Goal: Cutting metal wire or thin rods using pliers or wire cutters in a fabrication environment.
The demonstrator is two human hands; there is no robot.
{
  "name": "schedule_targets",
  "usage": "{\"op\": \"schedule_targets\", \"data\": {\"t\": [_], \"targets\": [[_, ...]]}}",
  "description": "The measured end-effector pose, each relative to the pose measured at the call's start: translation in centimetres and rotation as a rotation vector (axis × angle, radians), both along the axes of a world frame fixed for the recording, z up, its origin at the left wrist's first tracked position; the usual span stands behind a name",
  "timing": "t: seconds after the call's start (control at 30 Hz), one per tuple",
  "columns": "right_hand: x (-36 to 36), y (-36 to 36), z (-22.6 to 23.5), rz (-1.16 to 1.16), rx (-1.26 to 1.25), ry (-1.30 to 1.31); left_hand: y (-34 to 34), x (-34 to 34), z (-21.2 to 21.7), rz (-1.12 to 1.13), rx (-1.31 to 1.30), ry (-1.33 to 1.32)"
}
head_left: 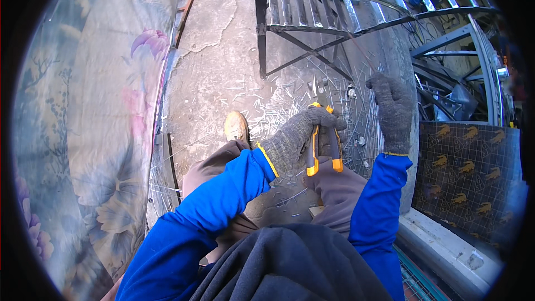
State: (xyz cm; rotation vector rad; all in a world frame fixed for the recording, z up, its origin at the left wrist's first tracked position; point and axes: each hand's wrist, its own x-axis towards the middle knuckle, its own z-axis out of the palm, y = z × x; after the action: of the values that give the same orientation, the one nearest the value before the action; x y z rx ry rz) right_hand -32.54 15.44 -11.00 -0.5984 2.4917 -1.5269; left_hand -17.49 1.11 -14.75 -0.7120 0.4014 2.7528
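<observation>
My left hand [298, 134], in a grey knitted glove with a yellow cuff edge, is wrapped around a pair of pliers [336, 150] with yellow-and-grey handles. The handles stand apart toward me and the narrow jaws point away, over the littered floor. To the right, my right hand [393, 106], gloved the same way, is raised beside a wire grid [362, 117]. Its fingers are curled together at the tips; whatever they may hold is too small to make out. Short cut wire pieces [270, 112] lie scattered below and beyond the pliers.
A metal frame [312, 30] with shiny slats stands ahead. At the right are a grey steel rack [484, 72] and a dark board [465, 178] with yellow prints. Flowered cloth [106, 134] covers the left side. My shoe [236, 126] rests among the wire bits.
</observation>
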Motion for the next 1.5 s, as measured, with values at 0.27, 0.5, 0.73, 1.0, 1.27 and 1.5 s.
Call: {"op": "schedule_targets", "data": {"t": [0.27,0.5,0.73,1.0,1.27,1.5], "targets": [[2.1,-1.9,0.2,0.377,0.284,-0.313,-1.4,-1.8,-0.4,0.363,-0.21,-0.143],[6.0,-6.1,0.3,0.637,0.3,-0.362,-4.1,-2.3,-0.5,0.576,-0.231,-0.254],[4.0,-5.3,-6.1,0.599,-0.184,-0.292,-4.7,-2.5,-2.1,0.427,-0.361,-0.108],[0.1,-11.8,-5.1,-0.167,-0.277,-0.525,-4.9,-1.9,-0.2,0.454,-0.592,-0.111],[-2.3,-16.1,-9.2,-0.085,-0.355,-0.461,-5.5,-2.2,-0.3,0.489,-0.519,-0.095],[-1.5,-17.1,-8.7,-0.02,-0.168,-0.6,-6.4,-1.6,0.6,0.473,-0.532,-0.027]]}}
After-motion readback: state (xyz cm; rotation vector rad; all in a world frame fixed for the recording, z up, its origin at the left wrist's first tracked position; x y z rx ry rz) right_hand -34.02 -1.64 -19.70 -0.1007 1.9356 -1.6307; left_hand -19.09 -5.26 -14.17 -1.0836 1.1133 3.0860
